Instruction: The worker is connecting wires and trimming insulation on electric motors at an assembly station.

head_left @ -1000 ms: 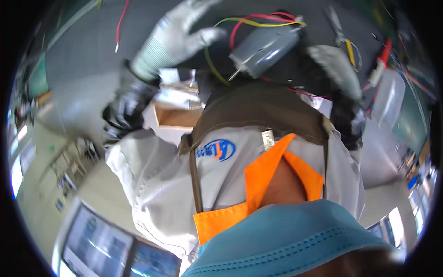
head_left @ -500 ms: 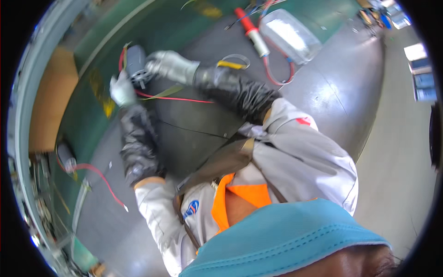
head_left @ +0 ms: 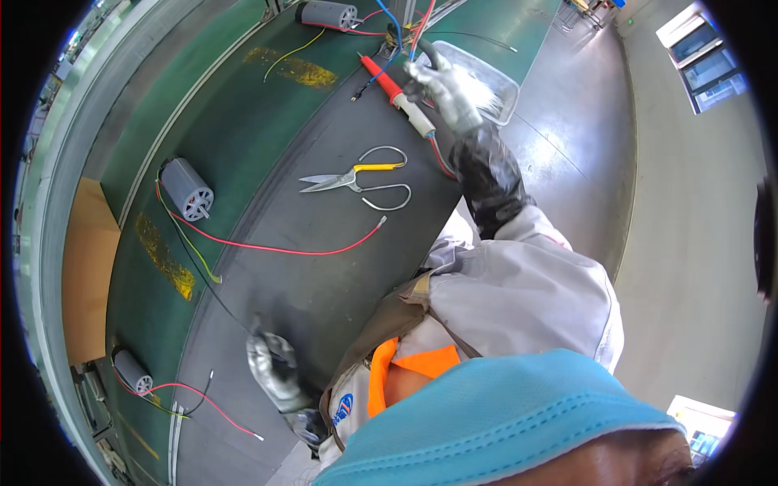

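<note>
My left hand (head_left: 275, 368), in a pale glove, is low and close to my body. Its fingers are curled round the end of a black wire (head_left: 209, 289) that runs from the grey motor (head_left: 186, 190) on the green belt. A red wire (head_left: 300, 252) and a yellow-green wire (head_left: 194, 249) trail from the same motor. Over the clear plastic tray (head_left: 509, 95) is my right hand (head_left: 450, 93), smeared by motion, so its grip is unclear. Beside it lies a red-and-white probe-like tool (head_left: 417, 117). Scissors with a yellow-wrapped handle (head_left: 377, 167) lie on the dark work surface.
More grey motors with wires are on the belt, one at the far end (head_left: 326, 14) and another at the near left (head_left: 132, 373). Blue wire (head_left: 395, 61) hangs near the tray. A brown cardboard sheet (head_left: 87, 267) stands at the left.
Both hands have left the motor. My left has drawn back toward my body; my right has moved to the tray. The view has turned, showing the scissors fully and the far motor.
</note>
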The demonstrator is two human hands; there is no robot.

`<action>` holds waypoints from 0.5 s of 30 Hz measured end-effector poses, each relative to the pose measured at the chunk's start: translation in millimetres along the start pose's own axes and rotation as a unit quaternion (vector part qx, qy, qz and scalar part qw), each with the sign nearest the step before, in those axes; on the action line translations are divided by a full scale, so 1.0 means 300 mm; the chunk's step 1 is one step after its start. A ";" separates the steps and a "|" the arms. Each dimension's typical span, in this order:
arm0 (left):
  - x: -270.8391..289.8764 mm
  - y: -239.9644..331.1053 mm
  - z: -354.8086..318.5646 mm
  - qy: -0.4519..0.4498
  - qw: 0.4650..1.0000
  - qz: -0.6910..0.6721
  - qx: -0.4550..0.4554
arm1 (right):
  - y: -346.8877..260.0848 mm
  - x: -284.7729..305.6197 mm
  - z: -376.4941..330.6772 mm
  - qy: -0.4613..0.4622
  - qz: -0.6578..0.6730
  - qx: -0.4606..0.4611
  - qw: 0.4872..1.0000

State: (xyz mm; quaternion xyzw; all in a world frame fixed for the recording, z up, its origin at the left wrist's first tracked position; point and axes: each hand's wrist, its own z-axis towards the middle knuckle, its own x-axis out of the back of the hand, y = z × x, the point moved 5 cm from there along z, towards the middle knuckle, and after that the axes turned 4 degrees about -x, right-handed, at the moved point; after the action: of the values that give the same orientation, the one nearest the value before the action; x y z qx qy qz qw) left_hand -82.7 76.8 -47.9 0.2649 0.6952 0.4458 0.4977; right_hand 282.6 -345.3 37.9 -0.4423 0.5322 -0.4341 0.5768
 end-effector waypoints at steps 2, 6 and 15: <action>0.018 -0.049 -0.081 -0.019 0.998 0.031 0.047 | -0.036 -0.060 0.033 -0.002 -0.047 -0.016 0.999; -0.083 -0.085 -0.230 -0.058 0.966 0.107 0.228 | 0.112 -0.297 0.005 -0.288 -0.165 -0.085 0.940; -0.190 -0.152 -0.271 -0.117 0.925 0.161 0.323 | 0.395 -0.637 -0.627 -0.616 -0.288 -0.271 0.681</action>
State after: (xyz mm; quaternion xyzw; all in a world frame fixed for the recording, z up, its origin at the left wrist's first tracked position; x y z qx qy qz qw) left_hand -134.0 -19.6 -53.5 0.5699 0.6863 0.2368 0.3849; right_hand 87.7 -141.1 -41.3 -0.8787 -0.0025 -0.0452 0.4752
